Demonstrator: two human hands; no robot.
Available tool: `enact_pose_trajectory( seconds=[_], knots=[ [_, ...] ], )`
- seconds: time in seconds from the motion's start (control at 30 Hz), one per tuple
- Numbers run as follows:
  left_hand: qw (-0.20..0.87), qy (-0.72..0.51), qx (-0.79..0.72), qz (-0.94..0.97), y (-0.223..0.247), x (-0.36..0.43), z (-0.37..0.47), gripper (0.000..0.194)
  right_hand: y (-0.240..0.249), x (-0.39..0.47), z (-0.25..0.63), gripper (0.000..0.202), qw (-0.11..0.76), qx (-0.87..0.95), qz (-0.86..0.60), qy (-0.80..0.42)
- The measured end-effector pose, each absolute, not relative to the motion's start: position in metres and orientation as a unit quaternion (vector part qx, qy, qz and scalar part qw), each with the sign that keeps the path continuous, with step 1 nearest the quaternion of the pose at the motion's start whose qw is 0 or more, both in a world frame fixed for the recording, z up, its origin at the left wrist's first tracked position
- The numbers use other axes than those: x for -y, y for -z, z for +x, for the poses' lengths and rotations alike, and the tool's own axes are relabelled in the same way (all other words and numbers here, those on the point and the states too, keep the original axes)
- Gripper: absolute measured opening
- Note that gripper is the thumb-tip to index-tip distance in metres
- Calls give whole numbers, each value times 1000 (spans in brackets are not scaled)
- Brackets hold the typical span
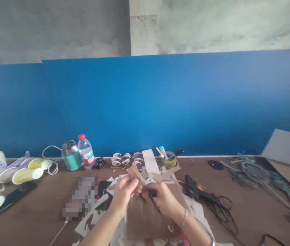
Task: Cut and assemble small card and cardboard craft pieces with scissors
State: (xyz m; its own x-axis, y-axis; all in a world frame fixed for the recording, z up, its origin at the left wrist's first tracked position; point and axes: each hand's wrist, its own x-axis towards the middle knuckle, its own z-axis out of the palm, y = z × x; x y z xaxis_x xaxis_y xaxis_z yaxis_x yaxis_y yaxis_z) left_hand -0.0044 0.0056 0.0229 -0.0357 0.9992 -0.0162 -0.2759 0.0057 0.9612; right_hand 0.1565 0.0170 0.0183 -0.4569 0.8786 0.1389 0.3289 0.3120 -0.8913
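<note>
My left hand [124, 193] pinches a folded strip of brown cardboard [136, 173], held up over the work area. Close beside it, my right hand [164, 200] is closed around black-handled scissors [155, 204]; one handle sticks out below the fingers. The scissors' blades are mostly hidden between the hands, near the strip's lower end. Beneath both hands lies a flat brown cardboard sheet [147, 225], with white paper scraps [93, 218] spread around it.
White cut-out shapes [126, 159] stand behind the hands, near a tape roll [169, 161] holding pens. A glue gun [201, 191] with a looped cable lies right. To the left are a water bottle [86, 152], a teal device [72, 157] and paper cups [27, 175].
</note>
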Motion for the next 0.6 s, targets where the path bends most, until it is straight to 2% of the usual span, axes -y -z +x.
enact_pose_trajectory(
  seconds=[0.3,0.6],
  knots=[
    [544,-544,-469,433,-20,-4,-2,31,-17,-17,156,16,342,698,-392,-492],
    [553,-552,-461,420,-19,-7,-6,29,-16,-19,158,17,330,703,-417,-472]
  ],
)
